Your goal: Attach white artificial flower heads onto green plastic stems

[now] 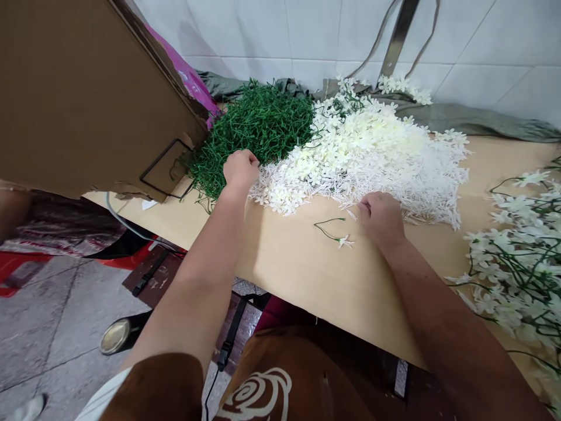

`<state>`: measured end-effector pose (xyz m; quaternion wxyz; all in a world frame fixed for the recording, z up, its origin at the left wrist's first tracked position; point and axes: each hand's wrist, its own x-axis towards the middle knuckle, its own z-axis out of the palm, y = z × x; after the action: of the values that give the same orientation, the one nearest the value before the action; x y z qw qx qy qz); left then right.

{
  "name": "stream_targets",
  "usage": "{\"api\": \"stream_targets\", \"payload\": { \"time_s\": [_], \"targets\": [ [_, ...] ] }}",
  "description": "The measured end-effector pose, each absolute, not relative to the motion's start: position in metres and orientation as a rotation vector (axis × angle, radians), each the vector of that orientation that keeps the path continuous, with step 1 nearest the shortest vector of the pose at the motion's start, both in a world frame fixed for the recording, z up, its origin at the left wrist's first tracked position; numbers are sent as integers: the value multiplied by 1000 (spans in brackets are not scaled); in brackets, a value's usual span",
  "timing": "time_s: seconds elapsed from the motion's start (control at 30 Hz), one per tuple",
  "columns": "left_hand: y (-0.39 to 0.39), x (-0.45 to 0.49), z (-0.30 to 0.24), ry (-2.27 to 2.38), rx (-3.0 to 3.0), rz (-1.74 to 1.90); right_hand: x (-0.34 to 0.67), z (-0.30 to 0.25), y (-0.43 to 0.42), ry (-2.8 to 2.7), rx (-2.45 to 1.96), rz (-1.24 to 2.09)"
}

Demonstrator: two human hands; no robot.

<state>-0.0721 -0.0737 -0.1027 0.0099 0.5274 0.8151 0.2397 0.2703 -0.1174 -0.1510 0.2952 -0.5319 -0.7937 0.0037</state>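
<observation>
My left hand (241, 168) is at the front edge of a heap of green plastic stems (263, 120), its fingers drawn together. Whatever they may pinch is hidden. My right hand (382, 217) is at the front of a pile of white artificial flowers (372, 140), fingers curled and closed. White flower bits lie beside its fingertips, but I cannot make out what is between them. Between my hands, on the tan tabletop (289, 251), lies a bent green stem (325, 230) with one small white flower (345, 240) on an end.
Stemmed white flowers (521, 257) are heaped at the table's right. A large cardboard box (87, 99) stands at the left, with pink plastic (186, 70) behind it. Grey-green cloth (477, 120) runs along the tiled wall. Another person's shoe (116, 336) shows on the floor.
</observation>
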Motion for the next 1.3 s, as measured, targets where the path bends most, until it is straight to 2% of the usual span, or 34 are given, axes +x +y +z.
{"api": "stream_targets", "payload": {
  "time_s": [0.13,0.43,0.57,0.7,0.8,0.9,1.3],
  "targets": [
    [-76,-70,-94,2473,1613,862,271,-150,-115,-2001,-1395,104],
    [-87,-19,-98,2059,1878,784,270,-164,-109,-1944,-1215,169],
    [-86,-5,-104,2010,1888,808,271,-165,-108,-1925,-1203,184],
    [-85,-4,-108,1960,1664,1050,271,-162,-109,-1886,-1191,163],
    [-84,-5,-104,1809,1448,1348,271,-158,-109,-1857,-1146,55],
    [-87,-2,-100,1633,1382,1481,270,-155,-110,-1829,-1135,-19],
    [-105,35,-109,1356,1390,1217,268,-161,-108,-1752,-1121,284]
  ]
}}
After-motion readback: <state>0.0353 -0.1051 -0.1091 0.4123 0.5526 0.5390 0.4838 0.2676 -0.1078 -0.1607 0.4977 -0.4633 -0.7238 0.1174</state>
